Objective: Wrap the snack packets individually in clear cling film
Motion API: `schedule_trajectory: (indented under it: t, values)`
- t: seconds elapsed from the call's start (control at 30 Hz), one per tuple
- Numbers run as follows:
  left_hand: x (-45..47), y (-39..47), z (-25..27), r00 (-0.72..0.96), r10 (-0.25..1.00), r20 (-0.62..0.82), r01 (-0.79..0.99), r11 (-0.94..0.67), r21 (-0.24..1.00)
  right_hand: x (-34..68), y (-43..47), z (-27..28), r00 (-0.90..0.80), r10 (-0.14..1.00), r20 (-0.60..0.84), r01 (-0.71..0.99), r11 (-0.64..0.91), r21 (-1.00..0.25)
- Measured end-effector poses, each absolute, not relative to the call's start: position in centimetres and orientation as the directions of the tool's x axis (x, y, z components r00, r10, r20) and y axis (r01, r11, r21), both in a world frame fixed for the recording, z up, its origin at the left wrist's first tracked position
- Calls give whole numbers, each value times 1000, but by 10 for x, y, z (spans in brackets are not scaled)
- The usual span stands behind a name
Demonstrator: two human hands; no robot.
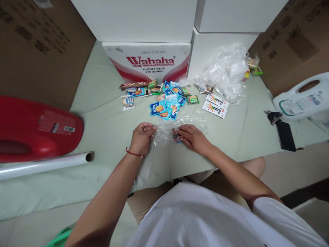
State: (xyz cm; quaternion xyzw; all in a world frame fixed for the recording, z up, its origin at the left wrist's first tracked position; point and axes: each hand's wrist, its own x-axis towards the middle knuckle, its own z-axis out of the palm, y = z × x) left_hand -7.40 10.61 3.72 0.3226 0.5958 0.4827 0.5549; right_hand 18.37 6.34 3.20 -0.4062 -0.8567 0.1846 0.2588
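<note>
A clear plastic bag [163, 135] lies flat on the cloth in front of me. My left hand [142, 138] pinches its left edge between thumb and fingers. Toward the bag's right side is a small dark red and blue snack packet [176, 135], and my right hand [194, 139] has its fingers curled against it. Whether the packet is fully inside the bag, I cannot tell. Just beyond my hands is a loose pile of blue snack packets [168, 103]. Two white snack packets [215, 105] rest to the right of the pile, near small green-wrapped snacks [193, 100].
Behind the snacks stands a Wahaha carton [151, 61]. A heap of clear bags [226, 75] sits at back right. On the left are a red jug [38, 128] and a white roll [48, 164]. A white jug [303, 97], keys and a black phone [285, 135] are right.
</note>
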Motion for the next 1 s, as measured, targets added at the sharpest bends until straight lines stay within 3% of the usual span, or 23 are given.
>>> schedule_trajectory:
  t: [0.17, 0.33, 0.47, 0.7, 0.87, 1.0]
  values:
    - [-80, 101, 40, -25, 893, -449, -275, 426, 862, 184, 64, 28, -537, 783, 315, 586, 614, -529]
    - [-87, 102, 41, -40, 895, -444, -392, 395, 831, 185, 64, 28, -538, 777, 326, 572, 621, -536]
    - [-90, 103, 45, -21, 889, -457, -308, 430, 849, 186, 64, 29, -532, 788, 309, 569, 603, -559]
    - [-73, 104, 49, -15, 896, -444, -3, 444, 896, 185, 63, 30, -528, 792, 306, 577, 599, -556]
    - [-79, 113, 44, -23, 914, -406, -138, 399, 907, 185, 64, 30, -532, 795, 291, 577, 592, -563]
    - [-91, 118, 42, -163, 902, -399, -169, 373, 912, 185, 64, 28, -532, 790, 305, 569, 600, -562]
